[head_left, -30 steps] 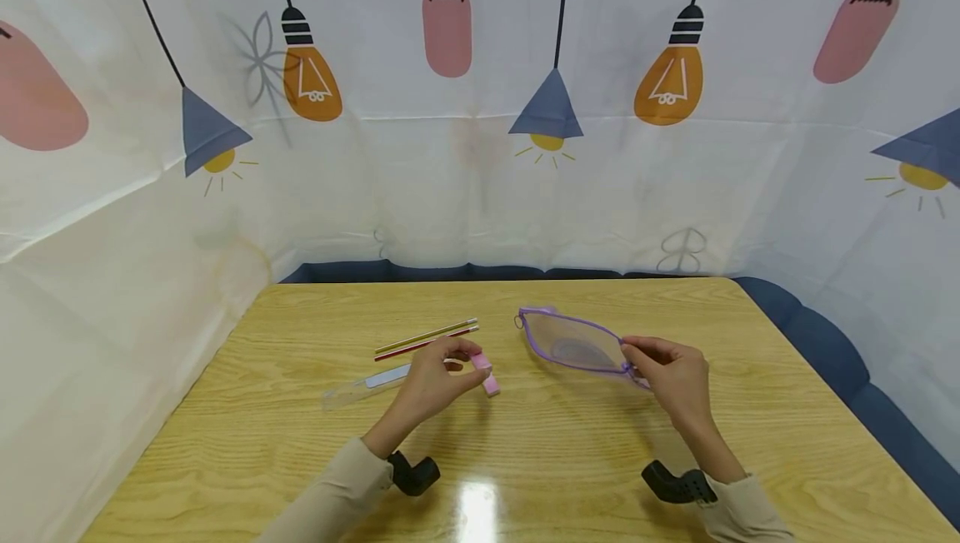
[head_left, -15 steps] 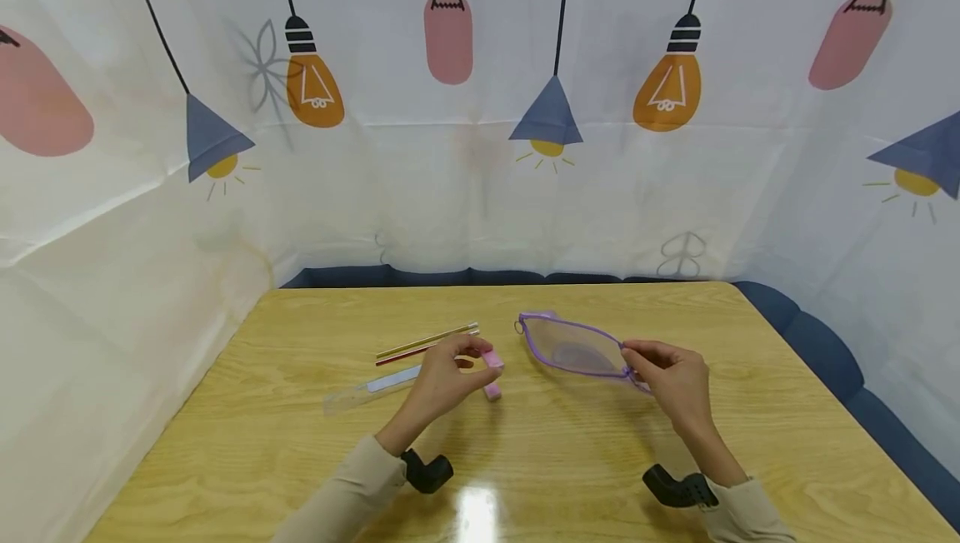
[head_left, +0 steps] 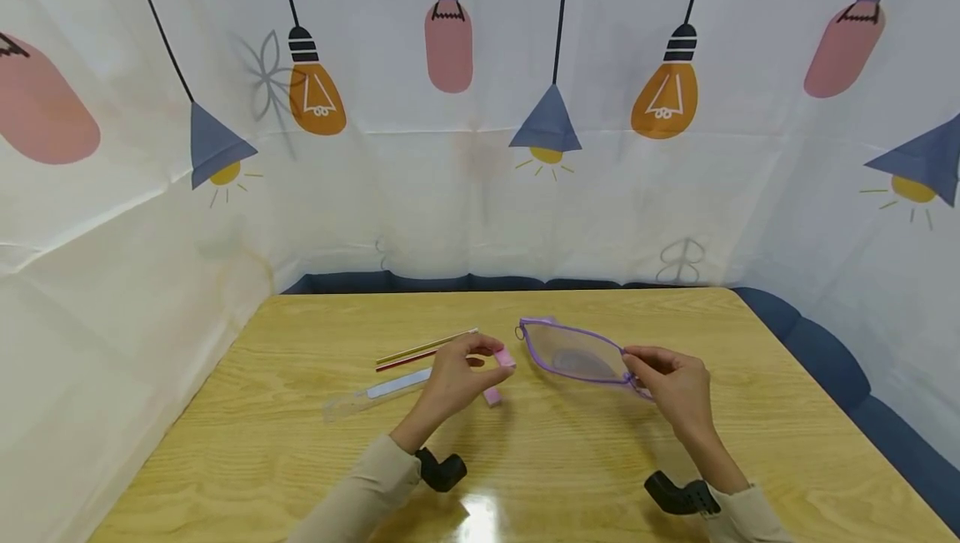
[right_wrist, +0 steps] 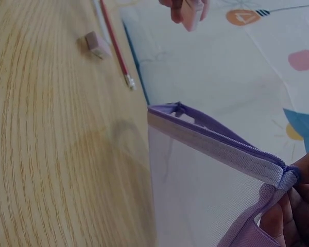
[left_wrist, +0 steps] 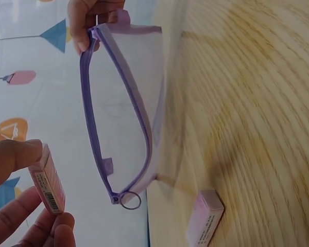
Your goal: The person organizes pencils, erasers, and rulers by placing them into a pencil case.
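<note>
My left hand (head_left: 456,378) pinches a small pink boxed eraser (left_wrist: 50,186) between thumb and fingers, raised above the table; a barcode shows on its side. A second pink eraser (left_wrist: 205,218) lies on the wood below, partly behind the left hand in the head view. My right hand (head_left: 677,386) grips one end of a see-through mesh zip pouch (right_wrist: 206,177) with purple edging. The pouch's zipped mouth gapes wide, and a small ring (left_wrist: 130,200) hangs at its far end. The held eraser is just left of that mouth in the head view.
Left of the pouch, a gold pencil (head_left: 420,349) and a red pencil (head_left: 405,361) lie side by side. A clear sleeve with a pale strip (head_left: 397,385) lies nearer. A printed curtain (head_left: 480,193) stands behind the wooden table (head_left: 300,476).
My left hand has carried the eraser to the right, away from the second eraser and nearer the pouch. My right hand keeps the pouch nearly still. The head view has tilted slightly.
</note>
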Tool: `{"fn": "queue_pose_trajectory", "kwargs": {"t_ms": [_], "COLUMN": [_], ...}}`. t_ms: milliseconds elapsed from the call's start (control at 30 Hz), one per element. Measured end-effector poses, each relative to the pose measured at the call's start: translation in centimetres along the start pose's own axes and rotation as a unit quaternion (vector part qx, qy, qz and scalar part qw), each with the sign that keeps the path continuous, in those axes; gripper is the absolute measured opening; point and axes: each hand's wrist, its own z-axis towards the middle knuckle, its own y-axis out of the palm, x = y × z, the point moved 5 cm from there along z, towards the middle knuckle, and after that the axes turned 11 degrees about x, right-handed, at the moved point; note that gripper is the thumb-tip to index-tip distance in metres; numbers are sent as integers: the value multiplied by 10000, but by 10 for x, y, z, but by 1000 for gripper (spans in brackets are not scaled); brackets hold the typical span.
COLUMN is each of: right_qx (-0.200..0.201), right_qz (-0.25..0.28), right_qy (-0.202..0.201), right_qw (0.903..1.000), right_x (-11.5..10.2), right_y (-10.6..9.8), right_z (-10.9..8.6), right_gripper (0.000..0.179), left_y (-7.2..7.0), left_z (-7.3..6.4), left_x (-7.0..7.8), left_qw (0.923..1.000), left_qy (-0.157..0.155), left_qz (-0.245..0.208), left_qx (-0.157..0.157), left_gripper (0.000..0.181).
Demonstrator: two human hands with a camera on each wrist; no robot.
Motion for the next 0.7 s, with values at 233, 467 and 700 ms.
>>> {"fn": "queue_pose_trajectory", "kwargs": {"t_ms": [233, 467, 700], "right_qx": [-8, 3, 28], "right_qz": [54, 57, 39], "right_qy": [30, 53, 46], "right_qw": [10000, 10000, 10000], "right_x": [0, -1, -1], "right_y": [0, 0, 2], "right_z": [-1, -2, -2], "right_gripper": [26, 25, 24], "left_y": [8, 19, 31], "left_z": [5, 9, 13], "left_x": [-1, -1, 2], "left_qw": [10000, 9998, 9997], "left_qy": [19, 42, 106], "left_qz": [-16, -204, -239], "left_qx": [18, -22, -24], "left_gripper": [29, 30, 26]}}
